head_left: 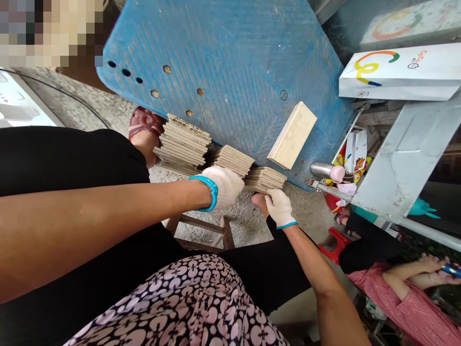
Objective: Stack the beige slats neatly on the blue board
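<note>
My left hand (225,186), in a white knit glove with a blue cuff, is closed against the near end of the middle stack of thin tan wooden pieces (233,160). My right hand (279,206), gloved the same way, grips the near edge of the right stack (265,179). A taller third stack (183,144) stands further left. All three stacks rest at the near edge of a blue ribbed board (230,62). One pale flat block (292,135) lies alone on the board, beyond the right stack.
A wooden stool frame (201,233) stands on the concrete floor below my hands. A foot in a red sandal (144,126) is by the left stack. On the right are a white box (399,72), a grey metal panel (403,163), and a seated person in pink (406,302).
</note>
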A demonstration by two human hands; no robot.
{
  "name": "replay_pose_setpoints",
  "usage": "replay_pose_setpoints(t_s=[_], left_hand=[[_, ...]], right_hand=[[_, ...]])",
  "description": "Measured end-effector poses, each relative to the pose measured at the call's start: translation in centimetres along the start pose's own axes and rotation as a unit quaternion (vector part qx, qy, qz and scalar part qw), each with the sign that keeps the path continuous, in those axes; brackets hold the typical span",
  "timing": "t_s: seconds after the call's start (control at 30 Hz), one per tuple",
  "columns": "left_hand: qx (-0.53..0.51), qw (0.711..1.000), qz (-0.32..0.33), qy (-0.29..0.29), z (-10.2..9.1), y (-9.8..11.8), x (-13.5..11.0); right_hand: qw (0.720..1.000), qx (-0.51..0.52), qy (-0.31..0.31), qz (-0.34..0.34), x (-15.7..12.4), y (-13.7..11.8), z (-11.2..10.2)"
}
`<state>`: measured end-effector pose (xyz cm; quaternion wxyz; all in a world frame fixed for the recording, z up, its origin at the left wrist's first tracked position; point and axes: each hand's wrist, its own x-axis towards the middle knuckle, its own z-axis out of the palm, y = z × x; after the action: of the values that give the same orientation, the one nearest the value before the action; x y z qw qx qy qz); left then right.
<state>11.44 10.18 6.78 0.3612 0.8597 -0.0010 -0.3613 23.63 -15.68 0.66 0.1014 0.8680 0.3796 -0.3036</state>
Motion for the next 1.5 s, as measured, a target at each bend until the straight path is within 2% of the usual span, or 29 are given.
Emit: replay_pose_setpoints(t_s=[0.1, 0.3, 0.53, 0.77, 0.9, 1.07, 1.17, 1.23, 1.37, 1.5], left_hand=[[0.011, 1.000, -0.001, 0.008, 0.2, -0.1, 0.1], [0.031, 0.999, -0.011, -0.018, -0.2, -0.4, -0.1], [0.035, 0.999, -0.008, 0.015, -0.1, -0.4, -0.2], [0.035, 0.999, -0.001, 0.027, 0.1, -0.4, 0.0], [0.033, 0.999, -0.008, 0.001, -0.1, -0.5, 0.0], [0.035, 0.999, -0.009, 0.001, -0.2, -0.5, 0.5], [0.031, 0.999, -0.013, -0.008, -0.5, -0.2, 1.0], [0.022, 1.000, -0.003, -0.001, -0.6, -0.1, 1.4], [-0.021, 0.999, 0.026, 0.007, -0.5, 0.4, 2.2], [-0.108, 0.993, 0.045, -0.016, -0.8, 1.5, 2.5]], right_hand=[[0.999, -0.054, -0.003, -0.010, -0.2, -0.4, 0.6], [0.990, -0.138, -0.009, -0.024, -0.4, -1.2, 0.5], [0.991, -0.131, -0.008, -0.018, -1.2, -1.3, 1.2], [0.992, -0.104, -0.066, 0.021, -0.9, -1.7, 1.0], [0.989, -0.120, -0.090, -0.001, -0.3, -2.2, 0.4], [0.981, -0.120, -0.148, -0.032, 0.6, -2.4, -0.5], [0.982, -0.117, -0.144, -0.029, 0.7, -1.9, -2.1], [0.986, -0.097, -0.127, -0.039, 0.3, -1.1, -3.9], [0.992, -0.026, -0.086, -0.087, -0.9, 0.4, -9.0], [0.983, 0.086, -0.070, -0.148, -1.2, 0.2, -14.3]])
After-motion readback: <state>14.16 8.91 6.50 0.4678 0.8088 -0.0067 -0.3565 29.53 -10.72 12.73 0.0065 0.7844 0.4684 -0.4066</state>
